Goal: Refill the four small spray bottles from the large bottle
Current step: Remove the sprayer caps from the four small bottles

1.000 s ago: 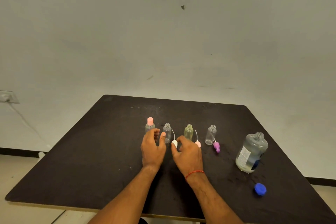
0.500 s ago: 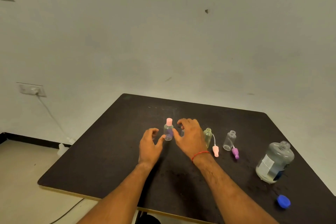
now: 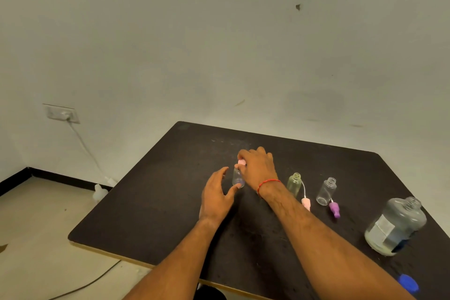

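Note:
On the black table stands a small clear bottle with a pink cap. My right hand pinches that pink cap from above. My left hand lies beside the bottle, thumb touching its base, fingers relaxed. A second small bottle is hidden behind my right hand. To the right stand an uncapped greenish bottle with its pink sprayer lying beside it, and an uncapped clear bottle with a purple sprayer. The large bottle stands open at the far right, its blue cap near the front edge.
A white wall rises behind the table. At the left a wall socket has a cable running down to the floor, where a white object lies by the table's left edge.
My right hand has moved left from the middle bottles onto the pink-capped bottle's cap. My left hand has shifted beside that bottle. The camera view has turned left.

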Demonstrator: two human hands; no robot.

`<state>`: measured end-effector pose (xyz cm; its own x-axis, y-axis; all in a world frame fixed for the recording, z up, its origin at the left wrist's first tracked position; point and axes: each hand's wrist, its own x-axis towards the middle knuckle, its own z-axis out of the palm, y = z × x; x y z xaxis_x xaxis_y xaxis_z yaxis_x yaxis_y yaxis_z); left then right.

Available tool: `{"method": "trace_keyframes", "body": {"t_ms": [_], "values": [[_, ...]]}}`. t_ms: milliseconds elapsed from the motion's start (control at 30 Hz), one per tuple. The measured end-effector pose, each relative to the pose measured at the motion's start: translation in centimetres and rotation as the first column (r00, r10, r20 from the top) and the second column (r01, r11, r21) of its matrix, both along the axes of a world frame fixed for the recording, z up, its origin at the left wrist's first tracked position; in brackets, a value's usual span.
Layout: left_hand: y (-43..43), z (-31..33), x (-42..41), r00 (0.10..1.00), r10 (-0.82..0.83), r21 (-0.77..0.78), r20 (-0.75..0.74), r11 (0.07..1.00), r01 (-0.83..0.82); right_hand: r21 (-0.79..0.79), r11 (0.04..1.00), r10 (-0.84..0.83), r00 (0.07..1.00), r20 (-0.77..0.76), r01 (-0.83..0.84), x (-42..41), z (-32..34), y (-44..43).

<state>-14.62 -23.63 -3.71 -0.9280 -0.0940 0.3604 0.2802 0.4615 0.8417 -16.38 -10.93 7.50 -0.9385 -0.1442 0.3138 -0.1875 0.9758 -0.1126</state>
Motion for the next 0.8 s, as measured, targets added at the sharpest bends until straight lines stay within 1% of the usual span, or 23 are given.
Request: {"method": "trace_keyframes", "body": {"t_ms": [100, 233, 367, 433, 533, 633, 800], "values": [[0.0, 0.2, 0.1, 1.000, -0.015, 0.006, 0.021, 1.000, 0.015, -0.055, 0.996, 0.065, 0.998, 0.012, -0.064, 0.2, 0.2, -0.2], [0.0, 0.7, 0.5, 0.999, -0.032, 0.040, 0.019, 0.999, 0.032, -0.171, 0.977, 0.132, 0.991, 0.002, -0.130, 1.1, 0.5, -0.7], [0.0, 0.8, 0.9, 0.999, -0.034, 0.041, 0.016, 0.999, 0.033, -0.235, 0.967, 0.119, 0.989, 0.083, -0.097, 1.7, 0.8, -1.1], [0.0, 0.9, 1.1, 0.999, -0.031, 0.042, 0.017, 0.999, 0.030, -0.214, 0.973, 0.109, 0.987, 0.121, -0.082, 1.9, 1.0, -1.2], [0.0, 1.0, 1.3, 1.000, -0.025, 0.028, 0.016, 0.999, 0.025, -0.123, 0.987, 0.123, 0.979, 0.160, -0.104, 2.0, 1.4, -1.3], [-0.1, 0.9, 1.3, 1.000, -0.017, -0.010, -0.017, 1.000, 0.017, -0.055, 0.988, 0.152, 0.976, 0.155, -0.145, 2.0, 1.4, -1.2], [-0.1, 0.8, 1.2, 0.998, -0.047, -0.006, -0.049, 0.999, 0.047, -0.039, 0.958, 0.286, 0.950, 0.125, -0.284, 1.9, 0.9, -0.5]]}}
